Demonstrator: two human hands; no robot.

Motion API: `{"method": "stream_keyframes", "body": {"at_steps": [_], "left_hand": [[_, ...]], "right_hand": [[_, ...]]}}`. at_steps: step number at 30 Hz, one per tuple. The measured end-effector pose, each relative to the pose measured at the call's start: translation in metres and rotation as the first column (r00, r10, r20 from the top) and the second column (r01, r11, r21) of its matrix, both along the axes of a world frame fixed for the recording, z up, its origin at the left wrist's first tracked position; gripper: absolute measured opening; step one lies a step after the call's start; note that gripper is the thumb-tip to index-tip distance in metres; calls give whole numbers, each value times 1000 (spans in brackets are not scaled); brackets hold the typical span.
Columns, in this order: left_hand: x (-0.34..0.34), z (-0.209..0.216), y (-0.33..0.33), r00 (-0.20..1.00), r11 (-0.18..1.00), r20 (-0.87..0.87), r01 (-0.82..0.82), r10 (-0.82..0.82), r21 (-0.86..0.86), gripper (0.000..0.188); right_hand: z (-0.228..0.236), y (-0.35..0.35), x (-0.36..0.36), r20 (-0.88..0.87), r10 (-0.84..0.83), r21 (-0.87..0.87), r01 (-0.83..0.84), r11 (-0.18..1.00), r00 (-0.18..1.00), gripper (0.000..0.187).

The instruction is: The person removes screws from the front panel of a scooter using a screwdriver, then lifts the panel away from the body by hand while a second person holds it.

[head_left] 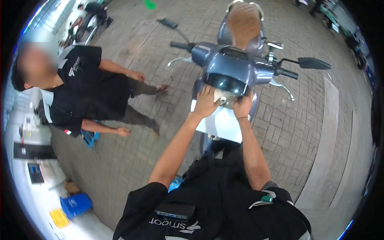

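Both hands work at the front of a dark blue-grey scooter (224,60), just below its glossy dark front visor (226,83). My left hand (206,105) lies on the left side of the front, fingers stretched out and thumb toward the middle. Opposite it, my right hand (243,108) has its fingers bent in at the right side of the front; what they hold, if anything, is hidden. Between the hands shows a small metal-looking part (225,101) against a pale surface. Beneath them spreads a white, plate-like panel (220,123).
The scooter's handlebar carries a left mirror (167,23) and a right mirror (314,63); behind it is a brown seat (243,26). A person in a black shirt (92,88) stands at the left. A blue bin (76,205) stands at the lower left, on brick paving (160,192).
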State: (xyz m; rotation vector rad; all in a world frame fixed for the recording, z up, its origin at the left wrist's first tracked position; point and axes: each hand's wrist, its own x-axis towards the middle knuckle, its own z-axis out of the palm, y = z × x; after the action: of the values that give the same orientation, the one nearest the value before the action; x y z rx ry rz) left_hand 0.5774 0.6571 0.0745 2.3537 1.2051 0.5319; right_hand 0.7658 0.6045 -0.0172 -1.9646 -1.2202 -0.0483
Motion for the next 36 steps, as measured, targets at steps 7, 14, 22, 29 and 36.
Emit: {"method": "stream_keyframes", "body": {"at_steps": [7,14,22,29,36], "left_hand": [[-8,-48,5,1000,999,-3,-25,26,34,43],[-1,-47,0,992,997,123,-48,40,61,45],[-18,-76,18,972,992,203,-114,123,-53,61],[-17,-59,4,992,999,123,-8,12,-33,72],[-48,-72,-47,959,993,258,117,-118,20,74]], "right_hand": [[43,3,-26,-123,108,132,-91,987,986,37],[57,-1,-22,-199,105,69,-93,993,974,33],[51,5,-48,-224,44,58,-32,998,974,40],[44,-13,-78,-97,23,-150,-38,988,995,45],[57,-10,-110,225,291,-239,-237,942,930,52]]}}
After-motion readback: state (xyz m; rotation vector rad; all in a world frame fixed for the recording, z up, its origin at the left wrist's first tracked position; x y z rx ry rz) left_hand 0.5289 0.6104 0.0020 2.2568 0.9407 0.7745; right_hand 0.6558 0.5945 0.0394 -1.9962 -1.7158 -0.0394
